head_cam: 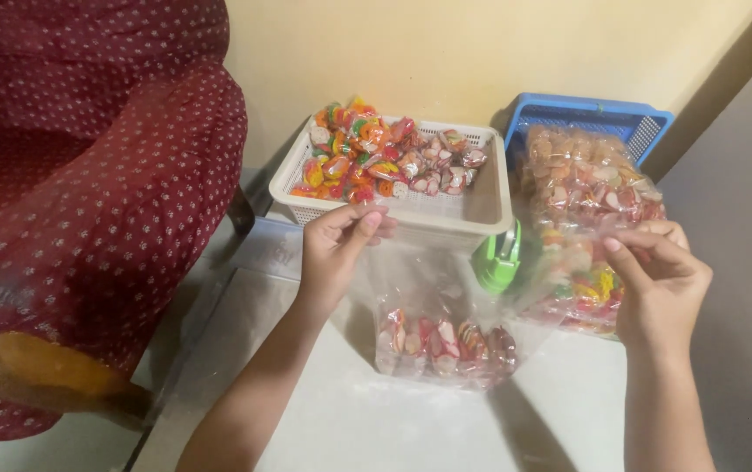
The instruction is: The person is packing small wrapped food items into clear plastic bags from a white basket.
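White floor (376, 419): left hand (334, 253) and right hand (660, 284), apart, each pinch a clear bag (446, 288) holding wrapped candies (446, 341).

A white slotted basket (481, 214) stands against the yellow wall (481, 52), its far side heaped with small wrapped sweets (384, 157) in orange, green and pink. Just right of it, a blue basket (590, 115) sits behind a large clear bag of packed sweets (581, 179). A green handheld tool (498, 260) lies between them. A maroon dotted armchair (96, 201) fills the left.
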